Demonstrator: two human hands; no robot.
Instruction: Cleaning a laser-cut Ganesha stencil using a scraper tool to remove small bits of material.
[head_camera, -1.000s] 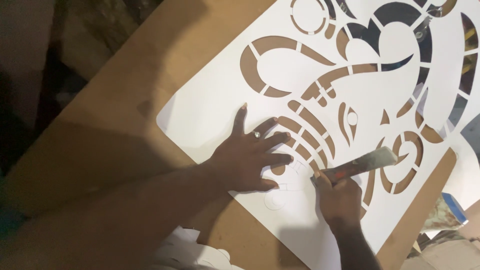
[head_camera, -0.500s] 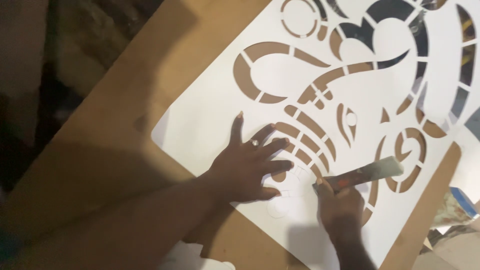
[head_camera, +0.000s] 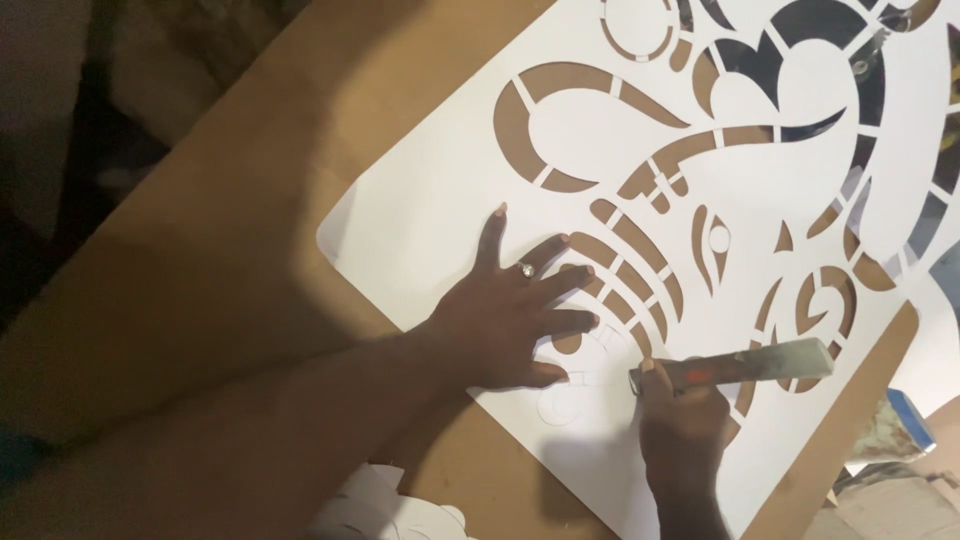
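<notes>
Fingers (head_camera: 545, 255) of left hand (head_camera: 500, 320) spread wide, pressed flat on white stencil sheet (head_camera: 420, 220) (ring on one finger) | right hand (head_camera: 685, 425) fingers wrapped round a knife-like cutting tool (head_camera: 740, 367), tip just beside left thumb, on the sheet | brown board (head_camera: 250, 200) under sheet, beyond left fingertips

A brown table (head_camera: 250, 230) takes most of the view. At its lower edge lie white cut paper pieces (head_camera: 390, 510). At the far right, beside the table, sits a blue-edged object (head_camera: 905, 425), too blurred to identify.
</notes>
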